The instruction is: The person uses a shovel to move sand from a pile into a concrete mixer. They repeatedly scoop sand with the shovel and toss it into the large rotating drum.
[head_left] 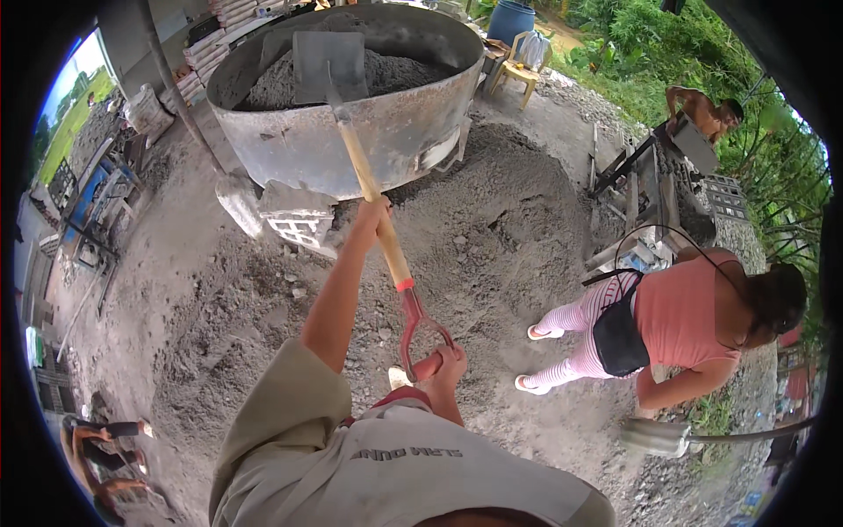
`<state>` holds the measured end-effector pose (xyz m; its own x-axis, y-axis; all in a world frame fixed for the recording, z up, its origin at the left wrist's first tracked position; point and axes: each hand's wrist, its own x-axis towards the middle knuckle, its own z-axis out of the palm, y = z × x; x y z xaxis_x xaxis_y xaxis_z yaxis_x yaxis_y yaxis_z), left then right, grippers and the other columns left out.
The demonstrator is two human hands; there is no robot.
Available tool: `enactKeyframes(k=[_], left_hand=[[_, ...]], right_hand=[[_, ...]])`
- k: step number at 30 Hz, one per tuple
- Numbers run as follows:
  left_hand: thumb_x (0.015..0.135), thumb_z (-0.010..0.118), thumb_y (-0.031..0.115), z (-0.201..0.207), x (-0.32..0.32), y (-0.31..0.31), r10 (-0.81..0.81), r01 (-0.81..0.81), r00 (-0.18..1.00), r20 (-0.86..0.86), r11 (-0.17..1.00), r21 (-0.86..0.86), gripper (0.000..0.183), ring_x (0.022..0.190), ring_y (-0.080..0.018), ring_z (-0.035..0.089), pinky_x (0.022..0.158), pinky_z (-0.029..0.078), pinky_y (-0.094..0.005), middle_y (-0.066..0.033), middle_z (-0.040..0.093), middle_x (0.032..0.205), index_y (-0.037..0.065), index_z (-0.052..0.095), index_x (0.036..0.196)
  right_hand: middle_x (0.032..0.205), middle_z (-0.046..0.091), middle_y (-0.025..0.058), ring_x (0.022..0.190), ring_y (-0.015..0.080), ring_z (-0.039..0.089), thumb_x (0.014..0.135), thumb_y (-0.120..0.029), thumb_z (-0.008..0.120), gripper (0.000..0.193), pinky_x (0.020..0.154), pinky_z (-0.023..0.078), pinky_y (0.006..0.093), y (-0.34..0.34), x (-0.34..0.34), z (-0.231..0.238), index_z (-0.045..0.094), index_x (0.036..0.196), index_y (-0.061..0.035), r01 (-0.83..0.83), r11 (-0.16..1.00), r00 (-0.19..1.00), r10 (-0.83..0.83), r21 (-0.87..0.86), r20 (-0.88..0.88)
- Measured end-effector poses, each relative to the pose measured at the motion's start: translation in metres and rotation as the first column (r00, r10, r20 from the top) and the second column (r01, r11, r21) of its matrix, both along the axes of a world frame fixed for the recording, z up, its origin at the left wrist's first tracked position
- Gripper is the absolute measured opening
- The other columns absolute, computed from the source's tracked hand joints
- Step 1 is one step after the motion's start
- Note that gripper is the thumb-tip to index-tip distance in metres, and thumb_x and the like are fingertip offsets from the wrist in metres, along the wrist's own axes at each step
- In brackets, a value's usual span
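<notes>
A shovel [358,158] with a wooden shaft and a red D-shaped handle slants away from my body. Wrapped round the middle of its shaft is my left hand [376,215]. Lower down, my right hand [446,363] grips the red handle. The shovel's flat grey blade [328,68] reaches over the rim of a large round metal tub [351,140], its back partly hiding what lies behind. Inside the tub is a heap of grey sandy mix [395,77]. Whether the blade touches that mix I cannot tell.
A grey sand pile [509,211] spreads right of the tub. At right a person in a pink top [685,307] bends forward; farther back another person [698,114] leans over a work stand [654,193]. A hollow block [299,227] sits beside the tub, near a leaning pole [176,88].
</notes>
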<state>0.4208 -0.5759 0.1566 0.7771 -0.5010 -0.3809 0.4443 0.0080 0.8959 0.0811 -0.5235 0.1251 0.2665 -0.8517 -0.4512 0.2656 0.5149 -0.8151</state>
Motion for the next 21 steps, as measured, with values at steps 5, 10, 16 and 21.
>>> enactKeyframes(k=[5, 10, 16, 21], left_hand=[[0.073, 0.056, 0.020, 0.001, -0.077, 0.089, 0.101, -0.229, 0.937, -0.335, 0.902, -0.367, 0.017, 0.052, -0.0181, 0.047, 0.052, 0.043, -0.0326, -0.0052, 0.046, 0.058, 0.008, 0.045, 0.067], [0.073, 0.055, 0.017, -0.064, -0.198, 0.233, 0.280, -0.523, 0.750, -0.600, 0.807, -0.276, 0.014, 0.053, -0.0192, 0.046, 0.053, 0.043, -0.0336, -0.0038, 0.047, 0.060, 0.009, 0.044, 0.070], [0.064, 0.056, 0.016, -0.257, -0.316, 0.405, 0.624, -0.732, 0.259, -0.737, 0.625, 0.271, 0.013, 0.054, -0.0203, 0.050, 0.050, 0.043, -0.0357, -0.0069, 0.051, 0.063, 0.005, 0.050, 0.065], [0.059, 0.060, 0.009, -0.276, -0.375, 0.487, 0.701, -0.827, 0.173, -0.692, 0.485, 0.284, 0.026, 0.062, -0.0250, 0.056, 0.050, 0.047, -0.0402, -0.0133, 0.054, 0.073, -0.005, 0.052, 0.079]], right_hand=[[0.068, 0.050, 0.0037, 0.057, 0.0100, 0.048, 0.070, 0.003, 0.052, 0.024, 0.051, 0.040, 0.0222, 0.017, -0.066, 0.004, 0.048, 0.093, -0.0004, -0.014, 0.886, 0.999, -0.009, -0.464, -0.046], [0.064, 0.049, 0.0050, 0.051, 0.0111, 0.045, 0.072, 0.001, 0.051, 0.023, 0.048, 0.039, 0.0227, 0.059, -0.162, 0.008, 0.048, 0.094, 0.0010, -0.284, 0.841, 0.957, 0.220, -0.460, -0.190], [0.070, 0.049, 0.0051, 0.060, 0.0114, 0.048, 0.073, -0.001, 0.053, 0.017, 0.055, 0.040, 0.0221, 0.206, -0.148, 0.025, 0.050, 0.090, 0.0005, -0.719, 0.617, 0.675, 0.509, -0.320, -0.534], [0.082, 0.050, 0.0070, 0.074, 0.0140, 0.051, 0.080, -0.015, 0.054, 0.020, 0.063, 0.043, 0.0269, 0.187, -0.181, -0.087, 0.052, 0.094, -0.0009, -0.761, 0.628, 0.527, 0.745, 0.163, -0.409]])
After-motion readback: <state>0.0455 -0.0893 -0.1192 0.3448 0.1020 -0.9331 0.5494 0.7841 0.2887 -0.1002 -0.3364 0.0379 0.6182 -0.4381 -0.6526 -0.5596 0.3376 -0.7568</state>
